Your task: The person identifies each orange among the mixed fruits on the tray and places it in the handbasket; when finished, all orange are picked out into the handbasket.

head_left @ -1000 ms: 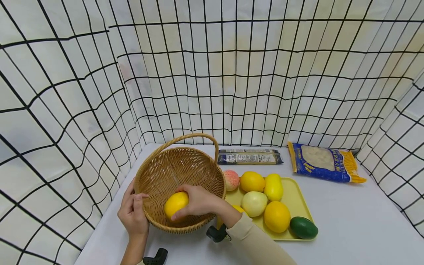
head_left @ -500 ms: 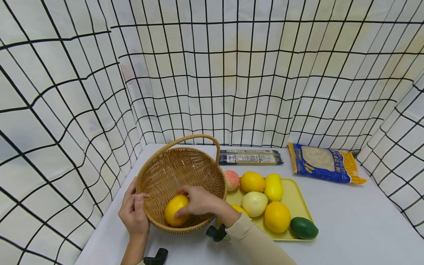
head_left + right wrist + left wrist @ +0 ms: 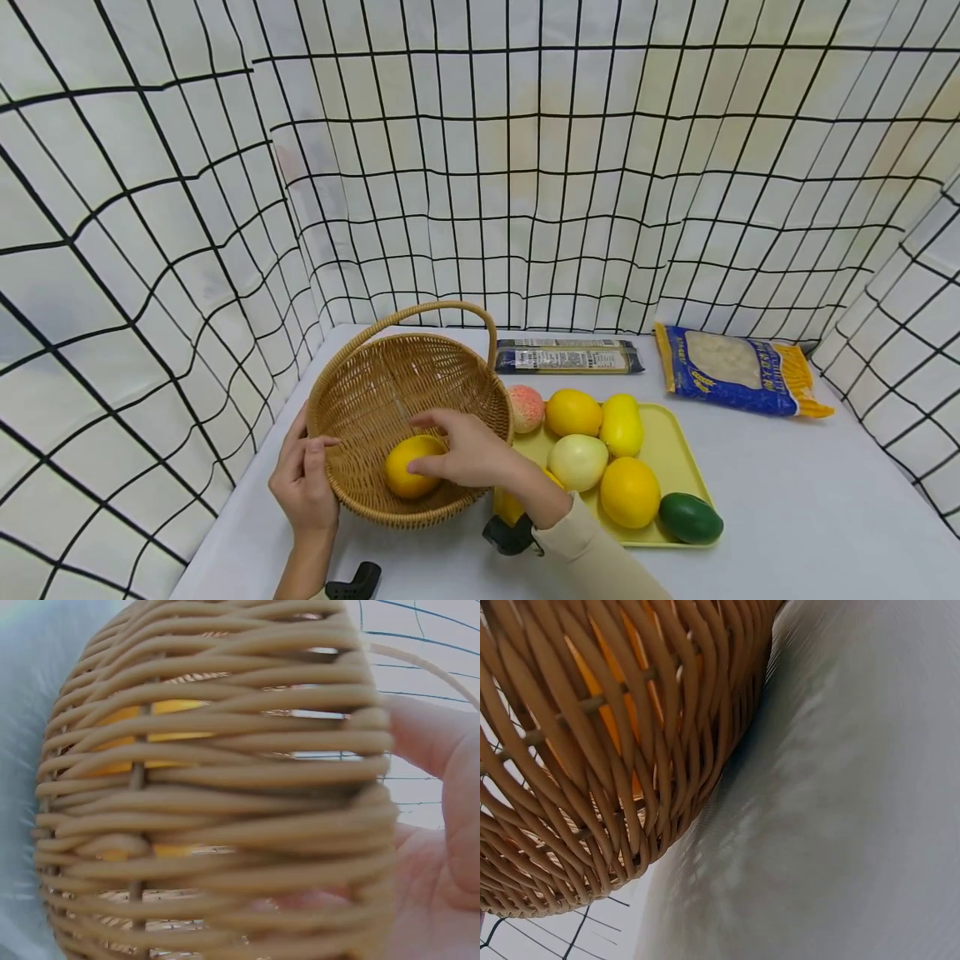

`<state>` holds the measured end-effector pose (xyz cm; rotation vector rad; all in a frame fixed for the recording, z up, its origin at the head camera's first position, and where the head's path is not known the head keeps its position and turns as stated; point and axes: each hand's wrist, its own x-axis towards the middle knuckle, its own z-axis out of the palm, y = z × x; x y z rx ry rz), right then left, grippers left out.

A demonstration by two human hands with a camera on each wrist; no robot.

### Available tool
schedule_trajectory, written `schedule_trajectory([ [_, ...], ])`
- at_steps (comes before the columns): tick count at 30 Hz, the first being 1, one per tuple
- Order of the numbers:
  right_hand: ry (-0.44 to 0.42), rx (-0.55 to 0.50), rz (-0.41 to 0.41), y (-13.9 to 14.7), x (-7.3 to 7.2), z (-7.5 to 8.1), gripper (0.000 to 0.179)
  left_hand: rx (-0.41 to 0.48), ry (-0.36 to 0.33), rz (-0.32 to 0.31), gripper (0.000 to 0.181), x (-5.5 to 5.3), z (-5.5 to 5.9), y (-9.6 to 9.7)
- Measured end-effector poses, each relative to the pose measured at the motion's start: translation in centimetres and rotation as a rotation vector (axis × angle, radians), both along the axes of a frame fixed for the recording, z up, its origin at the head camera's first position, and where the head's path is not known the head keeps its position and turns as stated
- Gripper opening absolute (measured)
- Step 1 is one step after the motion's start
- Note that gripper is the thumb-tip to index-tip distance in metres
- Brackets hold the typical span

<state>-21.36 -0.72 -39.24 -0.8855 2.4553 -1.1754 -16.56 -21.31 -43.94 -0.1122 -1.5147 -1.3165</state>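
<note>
A yellow-orange orange [image 3: 408, 479] lies low inside the tilted wicker basket [image 3: 375, 367]. My right hand [image 3: 468, 454] reaches over the basket's right rim; its thumb lies across the orange, while the fingers stretch out above it, loosened from the fruit. Through the weave, the right wrist view shows orange patches, with part of the right hand [image 3: 442, 825] beyond the rim. On the other side, my left hand [image 3: 306, 483] grips the basket's left rim, thumb at the front and fingers mostly hidden behind. The left wrist view is filled by the basket's outer wall [image 3: 630, 765].
Right of the basket stands a yellow tray [image 3: 667, 425] with several fruits, including a peach [image 3: 527, 408] and a dark green fruit [image 3: 690, 518]. A dark flat packet [image 3: 570, 357] and a blue-and-yellow bag [image 3: 738, 371] lie behind. Gridded cloth walls surround the white table.
The orange has come down to the basket's lower side and shifted slightly right. My right hand has loosened around it and drawn a little right. The left hand stays on the rim.
</note>
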Motion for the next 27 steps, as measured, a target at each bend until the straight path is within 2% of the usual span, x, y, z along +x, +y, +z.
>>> schedule_trajectory([
  [7,0.003,-0.179,-0.031,2.0,1.0,0.3,0.044,0.029,-0.044,0.012,0.031,-0.1,-0.2,0.2],
  [14,-0.033,-0.337,-0.073,4.2,1.6,0.7,0.032,0.065,-0.102,0.041,0.033,-1.3,-2.8,-1.2],
  [18,-0.018,-0.408,-0.102,5.7,1.6,0.8,0.030,0.083,-0.108,0.035,0.034,-1.7,-3.4,-1.8],
  [22,0.031,-0.427,-0.111,7.1,1.4,0.5,0.030,0.094,-0.109,0.024,0.033,-1.6,-3.3,-1.9],
  [27,0.034,-0.397,-0.163,8.7,1.2,0.1,0.029,0.085,-0.107,0.026,0.033,-1.6,-3.4,-1.9],
])
